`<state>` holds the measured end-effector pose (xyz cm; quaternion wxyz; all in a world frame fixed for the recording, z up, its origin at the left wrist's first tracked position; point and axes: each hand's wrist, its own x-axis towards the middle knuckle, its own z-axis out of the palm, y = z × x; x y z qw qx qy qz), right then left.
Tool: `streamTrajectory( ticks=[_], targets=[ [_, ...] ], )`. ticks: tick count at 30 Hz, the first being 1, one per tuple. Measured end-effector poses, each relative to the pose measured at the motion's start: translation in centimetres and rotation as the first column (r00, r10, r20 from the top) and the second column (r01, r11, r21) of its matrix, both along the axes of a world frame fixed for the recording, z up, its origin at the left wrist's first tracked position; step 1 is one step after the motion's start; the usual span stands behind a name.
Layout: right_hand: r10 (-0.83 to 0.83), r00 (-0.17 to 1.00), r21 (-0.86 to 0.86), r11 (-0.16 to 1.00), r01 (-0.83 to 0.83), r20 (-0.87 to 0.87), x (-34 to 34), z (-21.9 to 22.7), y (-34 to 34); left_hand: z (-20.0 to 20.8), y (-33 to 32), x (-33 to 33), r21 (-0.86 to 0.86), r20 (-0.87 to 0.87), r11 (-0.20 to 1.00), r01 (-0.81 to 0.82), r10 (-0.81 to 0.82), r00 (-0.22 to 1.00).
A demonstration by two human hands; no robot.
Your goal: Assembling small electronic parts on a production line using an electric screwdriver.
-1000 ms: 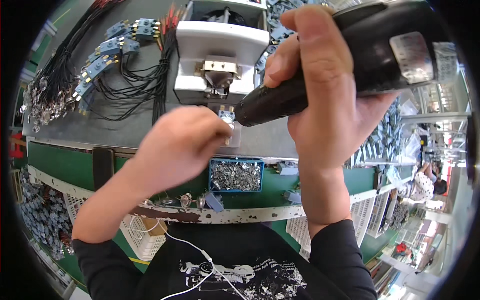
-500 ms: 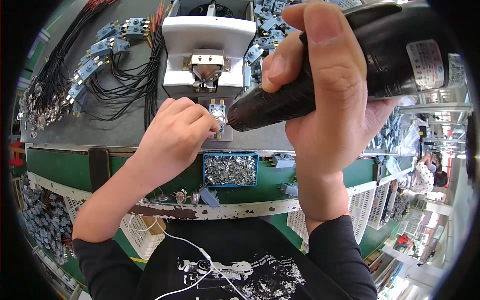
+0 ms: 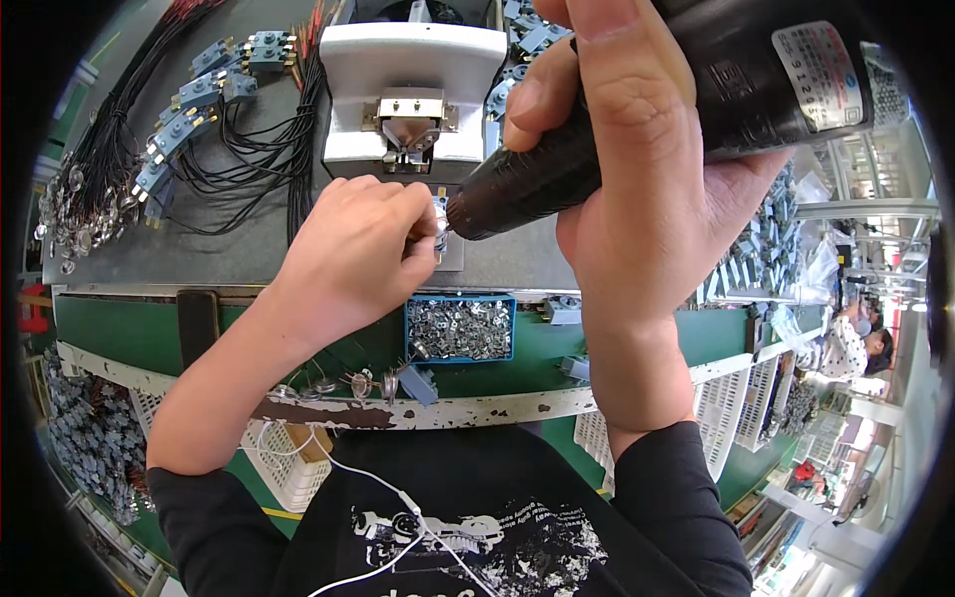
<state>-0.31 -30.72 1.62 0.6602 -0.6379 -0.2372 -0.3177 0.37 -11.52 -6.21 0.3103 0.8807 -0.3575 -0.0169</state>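
On a metal plate [image 3: 454, 261] in front of a white machine [image 3: 416, 60] lies a small blue-grey switch [image 3: 442, 237] with brass terminals and a round, shiny metal part. My left hand [image 3: 353, 244] is closed, its thumb and index finger pinching at the switch's left side and hiding much of it. A black electric screwdriver [image 3: 741, 99] is gripped in my right hand [image 3: 642, 199], the thumb lying along its body. Its ribbed nose points left and down, with the tip at the switch's right side; the contact point is too small to make out.
A blue tray [image 3: 513, 328] of small metal pieces stands on the green ledge, beside loose switches [image 3: 563, 310]. Wired switches [image 3: 199, 92] and black wires [image 3: 239, 159] lie at left. More switches are heaped at right. A person [image 3: 846, 348] sits far right.
My right hand and the screwdriver have shifted slightly left and up. My left fingers have curled further over the switch, covering more of it.
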Motion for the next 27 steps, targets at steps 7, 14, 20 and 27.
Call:
streamTrajectory(
  ticks=[7,14,20,27],
  targets=[
    [-0.043,0.999,0.019,0.999,0.043,0.005,0.2,-0.3,-0.5,0.4,-0.2,-1.6,0.013,0.347,0.999,0.032,-0.035,0.937],
    [-0.053,0.998,0.038,0.998,0.052,0.019,0.0,-0.1,-1.0,0.4,-0.1,-1.9,0.086,0.407,0.995,0.048,-0.079,0.910],
    [-0.057,0.998,0.045,0.997,0.056,0.024,-0.3,-0.2,-1.0,0.2,0.0,-1.6,0.060,0.365,0.997,0.047,-0.065,0.929],
    [-0.028,0.999,0.050,0.998,0.027,0.021,0.1,-0.2,-0.4,-1.3,1.5,-0.2,-0.134,0.028,0.988,0.078,-0.074,0.997]
  ],
)
